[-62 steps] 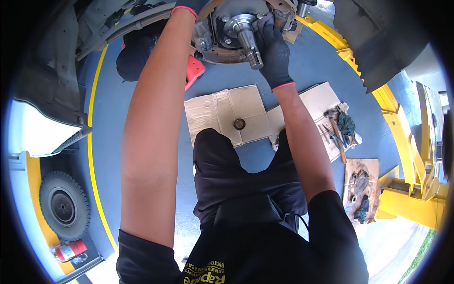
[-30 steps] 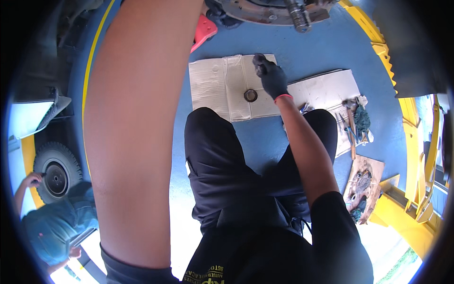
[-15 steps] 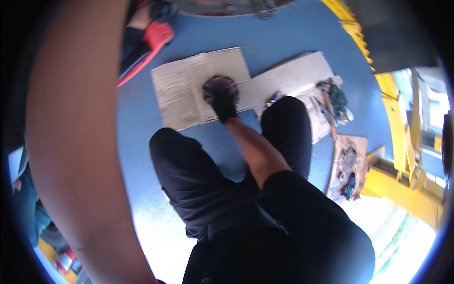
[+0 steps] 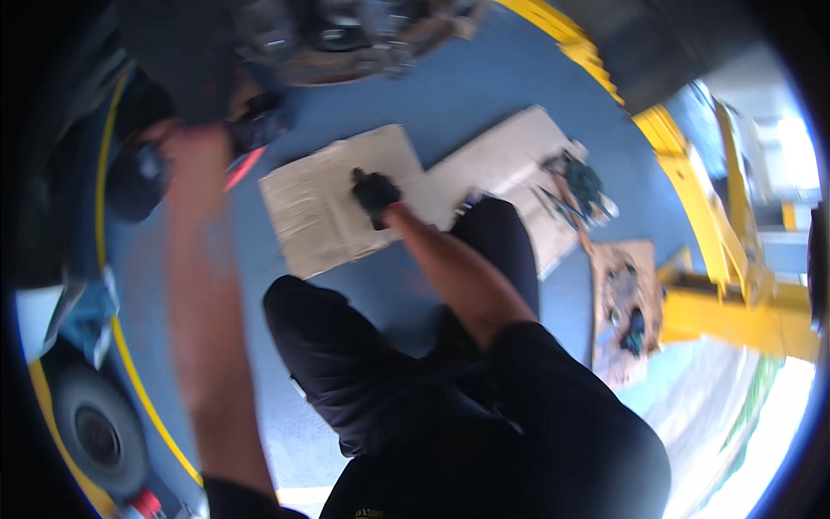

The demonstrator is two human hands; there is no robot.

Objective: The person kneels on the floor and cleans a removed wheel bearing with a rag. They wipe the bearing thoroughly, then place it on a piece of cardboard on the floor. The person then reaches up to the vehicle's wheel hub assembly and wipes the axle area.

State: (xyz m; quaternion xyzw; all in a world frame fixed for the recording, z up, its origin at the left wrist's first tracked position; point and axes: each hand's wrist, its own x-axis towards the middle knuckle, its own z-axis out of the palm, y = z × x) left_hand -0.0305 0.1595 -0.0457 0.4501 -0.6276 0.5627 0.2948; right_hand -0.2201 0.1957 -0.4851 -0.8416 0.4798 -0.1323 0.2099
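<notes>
My right hand [image 4: 376, 197], in a dark glove, is over a sheet of cardboard [image 4: 303, 208] on the blue floor. Motion smears its fingers, and the frame does not show whether it touches the cardboard. My left arm stretches far up the left side. At its end a dark, blurred shape seems to be my gloved left hand [image 4: 183, 73], close to dark machinery. Its fingers cannot be made out. Beside my left forearm are another person's dark-gloved hand [image 4: 259, 121] and part of a red object [image 4: 246, 169].
A second pale board [image 4: 506, 160] carries a dark green rag [image 4: 584, 186] and several tools. Farther right, a brown board [image 4: 624, 285] holds dirty small parts. Yellow lift arms [image 4: 735, 311] edge the right, vehicle parts [image 4: 372, 43] hang overhead, and a wheel [image 4: 97, 432] stands lower left.
The view has shifted, showing more of the machinery above and the wheel at left. My left forearm looks farther from the camera. My right hand remains over the cardboard, turned slightly.
</notes>
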